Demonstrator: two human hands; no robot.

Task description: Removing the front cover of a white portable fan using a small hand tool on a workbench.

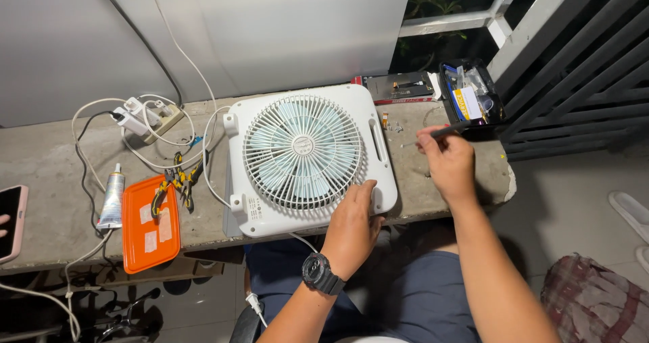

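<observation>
A white square box fan lies flat on a concrete ledge, grille facing up. My left hand, with a black watch on the wrist, rests on the fan's near right corner. My right hand hovers to the right of the fan and grips a thin screwdriver whose tip points left toward small screws lying on the ledge.
An orange lid, yellow-handled pliers, a glue tube, a power strip with white cables and a phone lie at left. A black parts box and a flat box sit behind the fan at right.
</observation>
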